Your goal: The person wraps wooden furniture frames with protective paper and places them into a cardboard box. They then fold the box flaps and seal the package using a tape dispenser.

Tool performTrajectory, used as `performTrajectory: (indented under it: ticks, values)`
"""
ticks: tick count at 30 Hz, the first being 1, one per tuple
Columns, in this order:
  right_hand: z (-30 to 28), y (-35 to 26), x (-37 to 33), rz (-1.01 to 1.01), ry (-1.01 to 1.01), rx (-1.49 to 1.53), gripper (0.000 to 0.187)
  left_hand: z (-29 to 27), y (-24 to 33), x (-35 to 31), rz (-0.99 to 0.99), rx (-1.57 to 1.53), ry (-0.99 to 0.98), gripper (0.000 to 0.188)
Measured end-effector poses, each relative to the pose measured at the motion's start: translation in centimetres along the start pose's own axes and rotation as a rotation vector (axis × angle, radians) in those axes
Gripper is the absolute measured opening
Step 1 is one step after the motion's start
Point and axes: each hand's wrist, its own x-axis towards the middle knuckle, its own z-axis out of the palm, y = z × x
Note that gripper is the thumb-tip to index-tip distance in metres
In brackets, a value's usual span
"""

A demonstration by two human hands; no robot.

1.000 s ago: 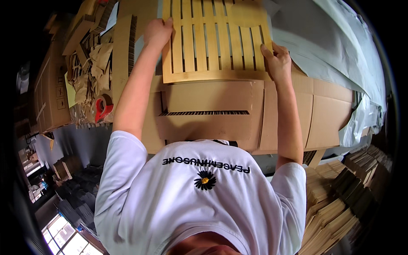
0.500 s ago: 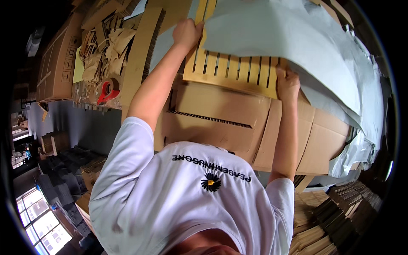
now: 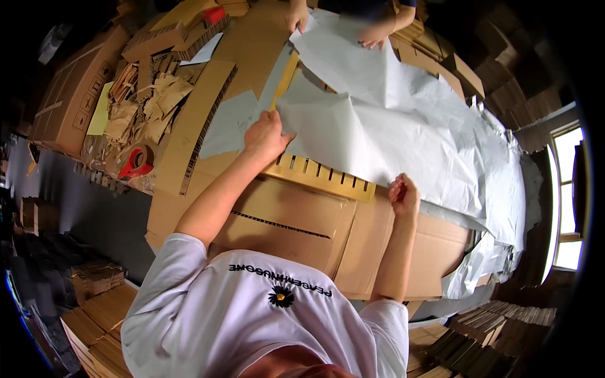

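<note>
A slatted wooden panel (image 3: 328,181) lies on flattened cardboard (image 3: 287,205), mostly under a grey-white wrapping sheet (image 3: 378,138). My left hand (image 3: 266,136) is at the panel's left rail, closed at the sheet's left edge with its thumb out to the right; its fingertips are partly hidden. Just right of the panel's near corner, my right hand (image 3: 404,195) is curled closed at the sheet's near edge. Across the table, another person's hand (image 3: 298,16) touches the sheet's far left corner, and their other hand (image 3: 377,33), blurred, is over its far part.
On the left are a red tape dispenser (image 3: 137,162), crumpled brown paper (image 3: 151,107) and a large carton (image 3: 79,94). A long cardboard strip (image 3: 208,126) lies beside the panel. Stacked cardboard (image 3: 498,327) stands at the lower right, with more sheet material (image 3: 498,208) above it.
Both my hands have come off their earlier places on the panel and are nearer my body in view. The sheet covers more of the slats. The other person's hands have come into view.
</note>
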Motion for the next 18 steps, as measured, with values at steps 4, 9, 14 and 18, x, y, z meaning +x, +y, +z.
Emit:
performTrajectory:
  ticks: [4, 9, 14, 18]
  values:
    - [-0.7, 2.8, -0.4, 0.011, 0.031, -0.009, 0.021, 1.8, -1.0, 1.0, 0.013, -0.222, 0.107, 0.044]
    - [-3.1, 6.6, -1.9, 0.124, -0.004, 0.033, 0.044, -3.2, -2.7, -1.8, 0.029, -0.792, 0.169, 0.041]
    - [-2.0, 6.2, 0.5, -0.04, 0.071, 0.187, 0.03, -2.3, -4.1, -1.8, -0.037, -1.073, 0.19, 0.029]
    - [-0.5, 6.2, -0.7, -0.135, 0.241, -0.026, 0.012, -1.5, -5.8, -3.3, 0.008, -0.985, 0.444, 0.038]
